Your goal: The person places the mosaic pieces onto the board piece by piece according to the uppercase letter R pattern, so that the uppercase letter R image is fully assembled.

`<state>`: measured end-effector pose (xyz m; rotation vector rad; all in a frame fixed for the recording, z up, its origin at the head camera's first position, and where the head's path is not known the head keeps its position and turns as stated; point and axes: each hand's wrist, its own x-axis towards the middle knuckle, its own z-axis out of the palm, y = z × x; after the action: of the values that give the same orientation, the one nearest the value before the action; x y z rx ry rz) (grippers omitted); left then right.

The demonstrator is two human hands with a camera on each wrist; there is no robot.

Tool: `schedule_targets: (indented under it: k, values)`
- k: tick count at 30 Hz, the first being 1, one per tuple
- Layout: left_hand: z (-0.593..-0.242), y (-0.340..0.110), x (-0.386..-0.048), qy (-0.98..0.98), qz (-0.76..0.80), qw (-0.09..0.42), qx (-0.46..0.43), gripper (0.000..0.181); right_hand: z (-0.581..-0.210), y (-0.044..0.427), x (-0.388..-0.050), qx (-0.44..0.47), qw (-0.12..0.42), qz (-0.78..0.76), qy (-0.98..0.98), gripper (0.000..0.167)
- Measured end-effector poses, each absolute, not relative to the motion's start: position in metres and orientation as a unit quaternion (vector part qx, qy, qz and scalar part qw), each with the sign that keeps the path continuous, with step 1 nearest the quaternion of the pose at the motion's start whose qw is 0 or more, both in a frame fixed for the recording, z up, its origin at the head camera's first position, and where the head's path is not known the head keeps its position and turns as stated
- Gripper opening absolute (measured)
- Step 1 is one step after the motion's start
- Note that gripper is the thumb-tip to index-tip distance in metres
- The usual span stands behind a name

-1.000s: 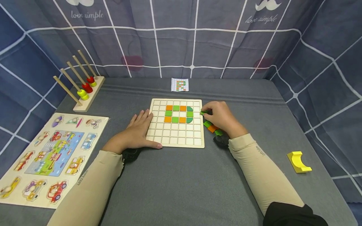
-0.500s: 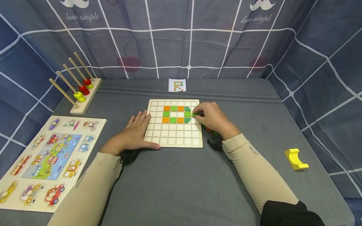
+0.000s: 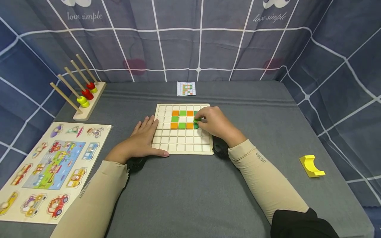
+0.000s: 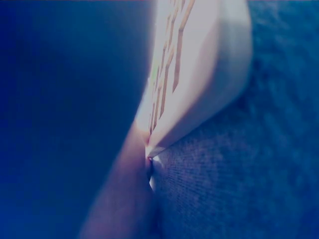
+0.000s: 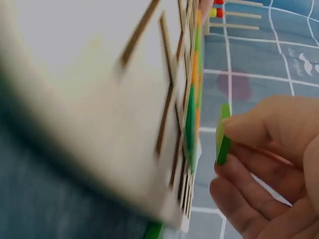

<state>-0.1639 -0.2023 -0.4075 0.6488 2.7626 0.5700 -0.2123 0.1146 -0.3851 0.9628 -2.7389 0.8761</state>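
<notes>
A pale wooden grid board [image 3: 181,148] lies flat on the grey cloth, with orange and green square tiles [image 3: 182,125] set in its upper part. My left hand [image 3: 138,140] rests at the board's left edge, fingers spread and thumb by the near left corner. Over the right part of the board, my right hand [image 3: 218,124] pinches a green square tile [image 5: 224,134] between thumb and fingers. The right wrist view shows that tile held clear of the board's surface. Dark green rounded tiles [image 5: 190,129] are partly hidden behind this hand in the head view.
A small printed pattern card [image 3: 186,88] lies beyond the board. On the left are a wooden peg stand with rings [image 3: 84,115] and a vehicle picture puzzle [image 3: 98,130]. A yellow curved block [image 3: 311,167] sits at the right. Another green piece [image 5: 153,230] shows beside the board.
My right hand has moved left with the green tile, from beside the board's right edge to above the tiled area. The left hand has stayed on the board's left edge.
</notes>
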Motion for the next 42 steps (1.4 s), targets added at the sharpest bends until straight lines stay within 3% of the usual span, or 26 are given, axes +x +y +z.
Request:
schedule_targets:
  k: [21,42]
  values:
    - [-0.406,-0.204,-0.164,0.945,0.195,0.140,0.223,0.149,-0.384,0.046,-0.203,0.408,0.000,0.275,-0.870,0.021]
    - [-0.410,-0.205,-0.164,0.946,0.192,0.137,0.221,0.151,-0.387,0.040,-0.197,0.365,-0.045,0.281,-0.887,0.016]
